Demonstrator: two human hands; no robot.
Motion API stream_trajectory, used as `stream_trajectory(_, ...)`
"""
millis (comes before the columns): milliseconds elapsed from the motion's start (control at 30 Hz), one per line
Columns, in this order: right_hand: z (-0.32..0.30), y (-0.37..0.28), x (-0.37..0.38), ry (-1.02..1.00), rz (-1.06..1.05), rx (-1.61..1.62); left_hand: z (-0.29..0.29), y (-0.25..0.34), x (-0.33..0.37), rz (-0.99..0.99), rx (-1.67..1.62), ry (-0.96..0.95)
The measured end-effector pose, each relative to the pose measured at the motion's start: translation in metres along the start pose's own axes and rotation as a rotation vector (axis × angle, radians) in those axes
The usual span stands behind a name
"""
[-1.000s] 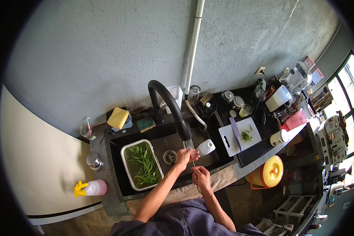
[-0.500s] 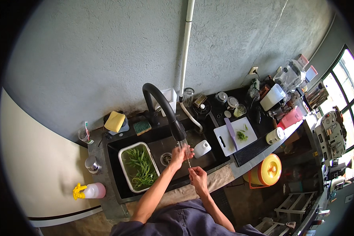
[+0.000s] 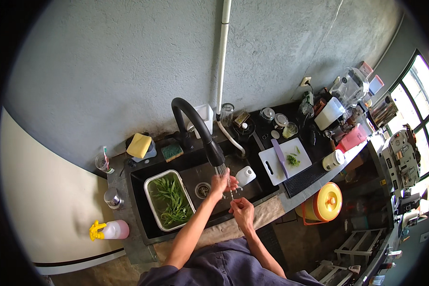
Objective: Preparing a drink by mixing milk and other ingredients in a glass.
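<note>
Water falls from the black faucet (image 3: 209, 143) onto my left hand (image 3: 219, 185), which is held over the dark sink (image 3: 190, 164). Its fingers are curled at the upper end of a thin, slender stick-like utensil (image 3: 231, 194), whose kind I cannot make out. Lower and to the right, my right hand (image 3: 243, 212) pinches the utensil's lower end. A white bottle (image 3: 246, 176) lies in the sink beside my left hand. Left of my forearm, a white-rimmed tub (image 3: 189, 199) holds green leafy vegetables (image 3: 170, 196) in water.
Right of the sink, a white cutting board (image 3: 270, 160) bears a purple knife (image 3: 279, 159) and chopped greens (image 3: 293, 161). A yellow sponge (image 3: 139, 145) and a green scrubber (image 3: 171, 152) sit behind the sink. A spray bottle (image 3: 113, 230) stands left; a yellow lidded bucket (image 3: 326, 201) is right.
My left hand has moved slightly up and closer beneath the faucet. Water now splashes out around its fingers. My right hand keeps its pinch, shifted slightly.
</note>
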State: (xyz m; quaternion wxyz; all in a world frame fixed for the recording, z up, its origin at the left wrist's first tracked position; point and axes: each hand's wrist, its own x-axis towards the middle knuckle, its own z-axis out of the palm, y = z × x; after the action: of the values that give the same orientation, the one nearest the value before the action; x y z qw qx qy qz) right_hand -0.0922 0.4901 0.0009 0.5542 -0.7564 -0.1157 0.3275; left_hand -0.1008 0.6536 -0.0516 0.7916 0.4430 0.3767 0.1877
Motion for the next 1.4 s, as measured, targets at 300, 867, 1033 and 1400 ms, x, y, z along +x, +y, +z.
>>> stream_trajectory(300,0.028,-0.017,0.069,-0.135,-0.133,0.101,-0.022,0.038,0.029,0.147,-0.053,-0.012)
stream_trajectory(867,0.035,-0.013,0.04,-0.585,0.252,0.477,-0.036,0.056,0.036,0.049,-0.149,-0.091)
stream_trajectory(1033,0.025,-0.003,0.025,-0.621,0.352,0.532,-0.036,0.025,0.024,-0.102,0.042,-0.014)
stream_trajectory(1400,0.019,0.007,0.016,-0.392,0.292,0.452,-0.038,0.029,0.022,-0.088,0.013,-0.104)
